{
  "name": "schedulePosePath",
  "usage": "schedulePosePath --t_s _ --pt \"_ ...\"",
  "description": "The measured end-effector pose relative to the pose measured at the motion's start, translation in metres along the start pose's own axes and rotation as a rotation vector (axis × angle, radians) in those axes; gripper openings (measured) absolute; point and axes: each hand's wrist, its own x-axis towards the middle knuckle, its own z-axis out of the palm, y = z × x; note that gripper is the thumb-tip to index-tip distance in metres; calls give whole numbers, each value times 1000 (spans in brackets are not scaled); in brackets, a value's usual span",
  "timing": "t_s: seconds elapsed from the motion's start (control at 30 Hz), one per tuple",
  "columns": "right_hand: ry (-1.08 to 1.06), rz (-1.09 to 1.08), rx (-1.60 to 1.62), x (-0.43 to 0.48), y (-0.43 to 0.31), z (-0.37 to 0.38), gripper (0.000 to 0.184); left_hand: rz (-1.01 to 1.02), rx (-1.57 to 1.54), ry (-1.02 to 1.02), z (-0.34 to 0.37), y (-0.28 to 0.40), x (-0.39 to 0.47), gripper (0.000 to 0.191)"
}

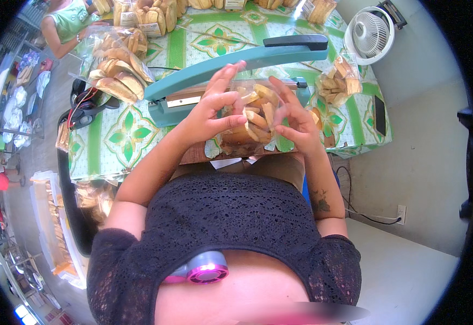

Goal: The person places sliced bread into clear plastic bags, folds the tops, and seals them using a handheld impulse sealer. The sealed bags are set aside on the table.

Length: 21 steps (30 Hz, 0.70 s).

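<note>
A clear plastic bag (257, 115) of toasted bread pieces is between my hands at the table's near edge. My left hand (220, 105) holds its left side, with thumb and index finger bent against the film. On the other side, my right hand (295, 118) pinches the bag between thumb and fingers. Just beyond the bag stands a teal impulse heat sealer (204, 75), its long arm raised and its black handle (295, 40) at the upper right. The bag and my hands hide part of the sealer's base.
Filled bread bags (118, 73) lie left of the sealer, with another bag (339, 79) to its right. Headphones (84, 105), a dark phone (379, 115) and a white fan (368, 34) are around the patterned tablecloth (131, 136). A person (68, 24) is at the far left.
</note>
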Motion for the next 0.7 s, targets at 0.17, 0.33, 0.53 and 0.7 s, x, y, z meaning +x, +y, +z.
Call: schedulePosePath --t_s 0.17,0.33,0.53,0.7 --pt "-64 -60 -51 2 14 -3 25 -123 -732 71 7 -22 1 25" --pt "111 -155 128 -18 39 18 100 -7 -776 127 33 -41 -20 97" --pt "64 -42 -133 -41 42 29 126 130 -327 24 46 -33 -30 132" --pt "-51 -240 -208 -27 14 23 123 250 -314 105 35 -8 -21 111"
